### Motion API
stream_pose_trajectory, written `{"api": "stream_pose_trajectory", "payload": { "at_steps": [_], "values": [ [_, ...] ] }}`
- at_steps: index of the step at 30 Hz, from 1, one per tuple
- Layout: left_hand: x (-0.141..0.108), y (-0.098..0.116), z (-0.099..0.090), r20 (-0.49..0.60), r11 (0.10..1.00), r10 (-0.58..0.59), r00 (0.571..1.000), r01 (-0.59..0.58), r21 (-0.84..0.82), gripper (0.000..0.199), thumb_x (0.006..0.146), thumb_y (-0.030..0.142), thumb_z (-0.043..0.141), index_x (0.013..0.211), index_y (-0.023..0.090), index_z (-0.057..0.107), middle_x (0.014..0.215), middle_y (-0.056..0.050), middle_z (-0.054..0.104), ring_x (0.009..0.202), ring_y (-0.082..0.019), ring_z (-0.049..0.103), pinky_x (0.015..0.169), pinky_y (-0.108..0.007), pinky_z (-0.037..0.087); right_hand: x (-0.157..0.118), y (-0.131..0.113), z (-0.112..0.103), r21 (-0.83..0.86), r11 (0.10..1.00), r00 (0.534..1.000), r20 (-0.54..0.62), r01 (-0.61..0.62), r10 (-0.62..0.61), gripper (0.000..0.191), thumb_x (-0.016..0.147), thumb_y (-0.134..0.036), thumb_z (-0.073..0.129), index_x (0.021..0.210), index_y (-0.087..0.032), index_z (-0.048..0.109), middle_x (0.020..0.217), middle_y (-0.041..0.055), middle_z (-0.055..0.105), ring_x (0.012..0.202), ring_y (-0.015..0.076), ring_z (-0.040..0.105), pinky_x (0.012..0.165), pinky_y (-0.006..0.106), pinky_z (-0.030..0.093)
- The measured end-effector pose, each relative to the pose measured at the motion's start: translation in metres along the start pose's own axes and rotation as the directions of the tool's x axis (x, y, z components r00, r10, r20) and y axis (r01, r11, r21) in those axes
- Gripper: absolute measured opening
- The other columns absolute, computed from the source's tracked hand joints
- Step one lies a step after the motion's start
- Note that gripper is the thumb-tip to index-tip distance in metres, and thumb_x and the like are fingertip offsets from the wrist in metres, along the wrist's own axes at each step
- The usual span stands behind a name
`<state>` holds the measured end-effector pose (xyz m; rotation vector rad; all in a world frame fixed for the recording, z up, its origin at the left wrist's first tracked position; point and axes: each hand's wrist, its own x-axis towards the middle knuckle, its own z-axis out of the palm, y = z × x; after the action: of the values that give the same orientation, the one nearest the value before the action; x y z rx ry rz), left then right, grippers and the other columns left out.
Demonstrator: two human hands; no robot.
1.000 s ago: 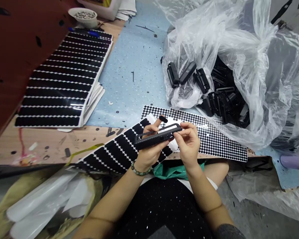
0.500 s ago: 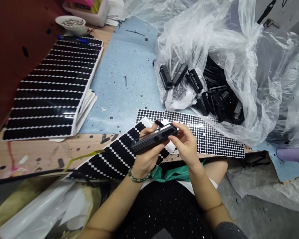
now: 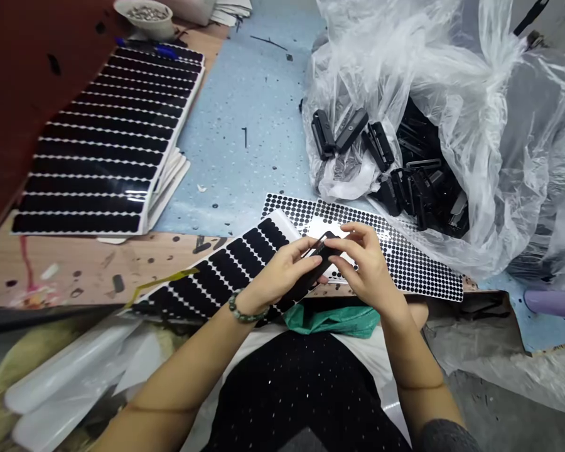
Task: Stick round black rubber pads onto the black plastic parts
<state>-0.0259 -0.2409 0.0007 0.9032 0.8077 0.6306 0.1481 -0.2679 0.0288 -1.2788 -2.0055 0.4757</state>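
My left hand (image 3: 282, 273) is wrapped round a long black plastic part (image 3: 306, 276), its thumb lying along the upper side. The part tilts, with its far end up and to the right. My right hand (image 3: 365, 267) has thumb and index finger closed at that far end, the other fingers curled above. Whether something small sits between those fingertips cannot be made out. Beneath the hands lie a white sheet of small black round dots (image 3: 405, 263) and a sheet of wider black stickers (image 3: 216, 279).
An open clear plastic bag (image 3: 489, 144) at the right holds many black parts (image 3: 417, 188). A stack of black sticker sheets (image 3: 98, 144) lies at the left, with a blue pen (image 3: 164, 51) on it. A white bowl of small metal pieces (image 3: 157, 28) stands behind.
The black part has turned over and its far end now points more away from me. My left hand's thumb has come on top; my right hand's fingers stay at the far end.
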Motion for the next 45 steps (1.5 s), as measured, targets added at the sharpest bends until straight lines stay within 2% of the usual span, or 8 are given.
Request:
{"api": "stream_pose_trajectory", "payload": {
  "at_steps": [7, 15, 20, 26, 31, 37, 42, 45],
  "values": [
    [0.003, -0.008, 0.004, -0.157, 0.984, 0.153, 0.976, -0.136, 0.114, 0.030, 0.074, 0.038, 0.069, 0.096, 0.019, 0.062, 0.097, -0.003, 0.062, 0.070, -0.015, 0.066, 0.056, -0.027, 0.058, 0.003, -0.009, 0.006, -0.044, 0.993, 0.992, -0.055, 0.108, -0.110, 0.015, 0.093, -0.014, 0.048, 0.102, -0.023, 0.056, 0.083, 0.0007, 0.061, 0.078, 0.0164, 0.058, 0.087, 0.043, 0.052],
    [-0.002, -0.009, 0.009, -0.160, 0.963, 0.269, 0.950, -0.266, 0.044, 0.030, 0.076, 0.041, 0.069, 0.096, 0.019, 0.063, 0.107, -0.005, 0.056, 0.081, -0.018, 0.063, 0.063, -0.032, 0.061, -0.003, -0.007, 0.018, 0.218, 0.962, 0.913, -0.336, -0.162, 0.230, 0.029, 0.081, -0.023, 0.066, 0.106, -0.027, 0.051, 0.100, 0.0026, 0.057, 0.087, 0.0160, 0.059, 0.084, 0.037, 0.055],
    [-0.002, -0.012, 0.011, -0.179, 0.939, 0.339, 0.924, -0.320, 0.128, 0.028, 0.076, 0.040, 0.070, 0.096, 0.020, 0.067, 0.109, -0.007, 0.062, 0.090, -0.021, 0.063, 0.075, -0.035, 0.060, -0.004, -0.005, 0.024, 0.442, 0.827, 0.895, -0.108, -0.347, 0.433, 0.056, 0.075, -0.033, 0.073, 0.127, -0.029, 0.052, 0.121, 0.0066, 0.060, 0.104, 0.0199, 0.063, 0.094, 0.041, 0.054],
    [-0.002, -0.023, 0.009, -0.144, 0.936, 0.304, 0.942, -0.267, 0.230, 0.035, 0.075, 0.045, 0.071, 0.101, 0.022, 0.068, 0.115, -0.008, 0.063, 0.115, -0.029, 0.057, 0.102, -0.045, 0.046, -0.015, 0.001, 0.025, 0.477, 0.798, 0.886, -0.080, -0.368, 0.457, 0.029, 0.082, -0.031, 0.066, 0.110, -0.024, 0.070, 0.113, 0.0055, 0.072, 0.104, 0.0205, 0.068, 0.096, 0.040, 0.055],
    [-0.006, -0.029, -0.006, -0.086, 0.992, 0.019, 0.996, -0.030, -0.121, 0.066, 0.080, 0.066, 0.055, 0.135, 0.030, 0.048, 0.140, -0.009, 0.052, 0.128, -0.031, 0.051, 0.107, -0.049, 0.039, -0.051, 0.017, 0.002, 0.332, 0.886, 0.942, 0.023, -0.323, 0.335, 0.024, 0.085, -0.031, 0.065, 0.107, -0.024, 0.071, 0.103, 0.0047, 0.075, 0.095, 0.0195, 0.070, 0.087, 0.039, 0.058],
    [-0.009, -0.035, -0.006, -0.040, 0.976, -0.051, 0.998, 0.041, -0.216, 0.065, 0.082, 0.066, 0.052, 0.134, 0.027, 0.050, 0.121, -0.008, 0.067, 0.126, -0.027, 0.053, 0.109, -0.045, 0.039, -0.091, 0.034, 0.007, 0.063, 0.974, 0.924, 0.336, -0.217, 0.184, 0.023, 0.090, -0.020, 0.056, 0.111, -0.020, 0.066, 0.103, 0.0081, 0.071, 0.098, 0.0212, 0.066, 0.087, 0.043, 0.057],
    [-0.014, -0.044, -0.005, -0.008, 0.973, -0.084, 0.996, 0.080, -0.215, 0.056, 0.083, 0.062, 0.054, 0.127, 0.027, 0.056, 0.113, -0.006, 0.070, 0.115, -0.025, 0.060, 0.105, -0.044, 0.043, -0.133, 0.036, 0.017, -0.009, 0.958, 0.944, 0.169, -0.287, 0.284, 0.029, 0.090, -0.021, 0.053, 0.118, -0.020, 0.058, 0.114, 0.0120, 0.064, 0.109, 0.0231, 0.061, 0.093, 0.045, 0.053],
    [-0.018, -0.050, -0.007, 0.069, 0.976, -0.078, 0.995, 0.090, -0.199, 0.055, 0.085, 0.065, 0.051, 0.125, 0.028, 0.058, 0.116, -0.007, 0.069, 0.111, -0.025, 0.063, 0.100, -0.044, 0.048, -0.160, 0.039, 0.019, -0.038, 0.929, 0.870, 0.339, -0.368, 0.358, 0.029, 0.087, -0.023, 0.055, 0.115, -0.018, 0.060, 0.107, 0.0119, 0.067, 0.105, 0.0230, 0.063, 0.093, 0.043, 0.053]
  ]
}}
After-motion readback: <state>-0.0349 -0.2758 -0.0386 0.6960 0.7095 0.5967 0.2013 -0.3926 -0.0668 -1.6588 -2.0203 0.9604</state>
